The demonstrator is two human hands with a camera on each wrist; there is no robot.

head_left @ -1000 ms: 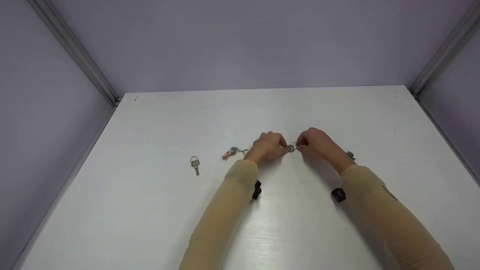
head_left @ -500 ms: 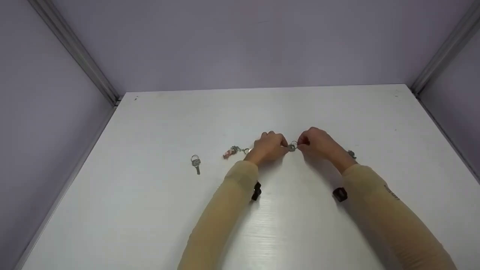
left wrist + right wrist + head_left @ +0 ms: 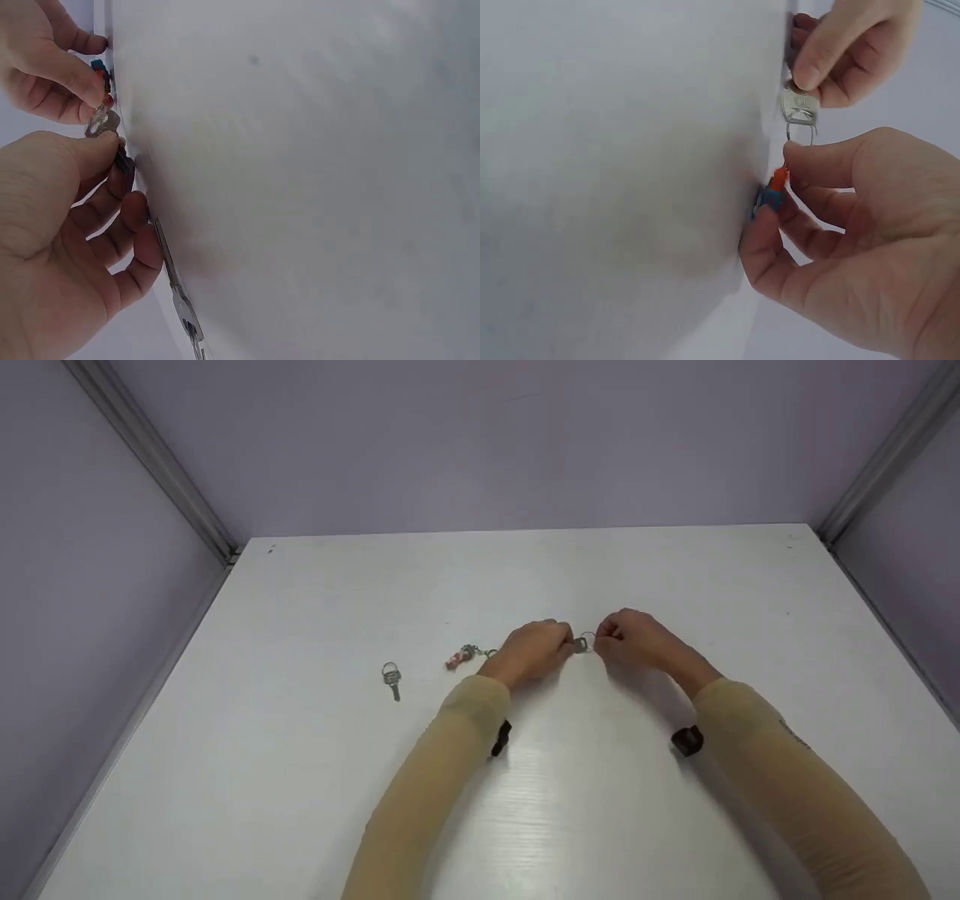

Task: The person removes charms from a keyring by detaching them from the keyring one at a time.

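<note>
Fingertips of both hands meet over the middle of the worktop (image 3: 300, 780), a small key (image 3: 799, 109) and its split ring (image 3: 801, 133) bridging the gap between them. The left hand (image 3: 529, 651) pinches the key's head; the right hand (image 3: 637, 641) pinches the ring, just beside. Key and ring run in line from hand to hand, just above the worktop.
</note>
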